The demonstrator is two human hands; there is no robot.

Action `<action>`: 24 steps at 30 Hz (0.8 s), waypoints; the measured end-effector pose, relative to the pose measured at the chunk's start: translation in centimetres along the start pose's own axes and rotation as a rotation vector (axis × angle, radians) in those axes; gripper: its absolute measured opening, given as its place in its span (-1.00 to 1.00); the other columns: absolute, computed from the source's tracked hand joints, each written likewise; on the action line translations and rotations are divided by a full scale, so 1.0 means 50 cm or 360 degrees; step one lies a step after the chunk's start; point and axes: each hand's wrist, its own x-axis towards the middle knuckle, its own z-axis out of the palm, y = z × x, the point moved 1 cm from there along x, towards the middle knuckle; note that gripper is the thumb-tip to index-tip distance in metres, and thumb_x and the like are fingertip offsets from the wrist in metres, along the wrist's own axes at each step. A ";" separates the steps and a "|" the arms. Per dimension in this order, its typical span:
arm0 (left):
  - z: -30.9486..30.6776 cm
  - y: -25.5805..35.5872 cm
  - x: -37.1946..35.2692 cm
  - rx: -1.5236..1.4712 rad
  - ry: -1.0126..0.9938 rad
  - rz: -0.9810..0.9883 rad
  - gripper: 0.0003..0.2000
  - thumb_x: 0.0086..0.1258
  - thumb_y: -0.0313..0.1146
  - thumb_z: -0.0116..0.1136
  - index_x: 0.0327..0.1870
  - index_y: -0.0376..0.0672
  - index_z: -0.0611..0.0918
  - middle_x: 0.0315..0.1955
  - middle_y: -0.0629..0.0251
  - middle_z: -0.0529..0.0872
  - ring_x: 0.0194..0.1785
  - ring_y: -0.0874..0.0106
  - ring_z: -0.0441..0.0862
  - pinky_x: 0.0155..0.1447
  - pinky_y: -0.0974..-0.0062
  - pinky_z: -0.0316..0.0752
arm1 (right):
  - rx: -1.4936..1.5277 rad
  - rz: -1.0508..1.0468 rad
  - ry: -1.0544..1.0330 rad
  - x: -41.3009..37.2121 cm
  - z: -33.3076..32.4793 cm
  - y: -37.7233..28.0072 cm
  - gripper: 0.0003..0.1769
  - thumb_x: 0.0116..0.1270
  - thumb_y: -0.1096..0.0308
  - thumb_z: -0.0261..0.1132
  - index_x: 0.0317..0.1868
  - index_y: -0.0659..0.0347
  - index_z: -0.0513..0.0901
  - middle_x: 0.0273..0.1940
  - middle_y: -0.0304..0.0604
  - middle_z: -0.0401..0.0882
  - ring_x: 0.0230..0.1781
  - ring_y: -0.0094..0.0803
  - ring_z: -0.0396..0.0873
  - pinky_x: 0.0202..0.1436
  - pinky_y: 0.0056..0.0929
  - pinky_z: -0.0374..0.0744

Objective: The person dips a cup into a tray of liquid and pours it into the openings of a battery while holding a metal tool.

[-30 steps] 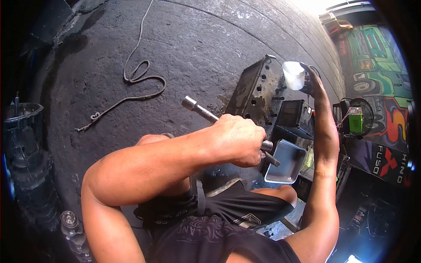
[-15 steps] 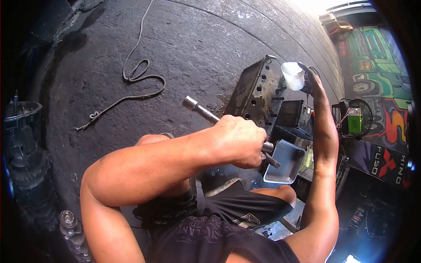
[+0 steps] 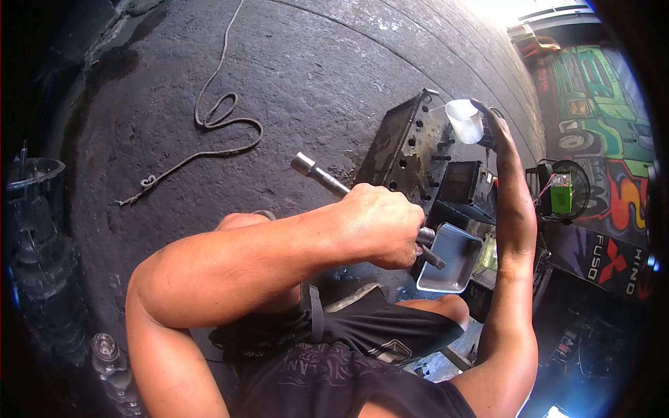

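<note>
My left hand (image 3: 387, 226) is closed around a socket wrench (image 3: 319, 174). Its socket end points up and left, and the bar ends stick out past the fist on the other side. Farther out, my right hand (image 3: 496, 132) grips a white plastic cup (image 3: 465, 127) from its right side, the cup slightly tilted. Just left of the cup is a large black battery (image 3: 397, 143) with a row of open round holes and a wet top. Below the cup sits a smaller black battery (image 3: 458, 182). What the cup contains is hidden.
A grey tray (image 3: 449, 259) lies below the wrench's bar ends. A rope (image 3: 230, 125) snakes over the dark concrete floor (image 3: 306, 76). A green device (image 3: 560, 194) stands before a fan at right, near a painted wall (image 3: 603, 104). A crankshaft-like metal part (image 3: 108, 352) is at lower left.
Hardly anything differs. The cup and my right hand have shifted very slightly left; my left hand keeps its hold on the socket wrench.
</note>
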 end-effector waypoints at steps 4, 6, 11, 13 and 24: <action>-0.001 0.000 -0.001 0.0005 -0.0008 0.0002 -0.66 0.27 -0.12 0.14 -0.10 -0.19 0.65 -0.33 -0.08 0.71 -0.16 0.00 0.67 -0.06 0.12 0.54 | -0.0020 -0.0098 0.0025 -0.023 0.007 -0.013 -0.11 -0.09 -0.26 0.47 0.09 0.30 0.54 -0.12 -0.04 0.63 -0.20 -0.29 0.63 -0.14 -0.28 0.60; -0.001 0.000 0.000 0.0010 -0.0031 -0.0007 -0.66 0.27 -0.12 0.14 -0.09 -0.19 0.65 -0.32 -0.07 0.71 -0.15 0.01 0.67 -0.06 0.13 0.54 | -0.0045 -0.0100 0.0032 -0.017 0.006 -0.012 -0.12 -0.08 -0.25 0.47 0.08 0.31 0.54 -0.14 -0.06 0.63 -0.21 -0.31 0.64 -0.14 -0.29 0.61; 0.000 -0.002 0.001 0.0013 -0.0038 -0.0010 -0.65 0.26 -0.13 0.14 -0.07 -0.19 0.65 -0.30 -0.07 0.71 -0.14 0.01 0.67 -0.06 0.14 0.54 | -0.0132 -0.0083 0.0088 0.020 0.002 -0.001 -0.10 -0.11 -0.32 0.45 0.00 0.36 0.60 -0.18 0.01 0.66 -0.21 -0.23 0.66 -0.14 -0.28 0.60; 0.001 -0.003 0.001 0.0019 -0.0038 -0.0012 -0.65 0.26 -0.14 0.14 -0.06 -0.19 0.65 -0.30 -0.07 0.71 -0.13 0.01 0.67 -0.06 0.14 0.54 | -0.0149 -0.0079 0.0098 0.025 0.002 -0.002 -0.10 -0.11 -0.32 0.44 -0.01 0.36 0.60 -0.18 0.02 0.66 -0.21 -0.23 0.66 -0.14 -0.28 0.60; -0.002 -0.002 -0.002 0.0009 -0.0028 -0.0007 -0.66 0.26 -0.15 0.15 -0.07 -0.19 0.65 -0.31 -0.08 0.71 -0.15 0.01 0.67 -0.06 0.13 0.54 | -0.0227 -0.0082 0.0129 0.021 0.003 -0.008 -0.09 -0.11 -0.33 0.44 -0.02 0.37 0.61 -0.18 0.03 0.66 -0.21 -0.22 0.66 -0.13 -0.28 0.60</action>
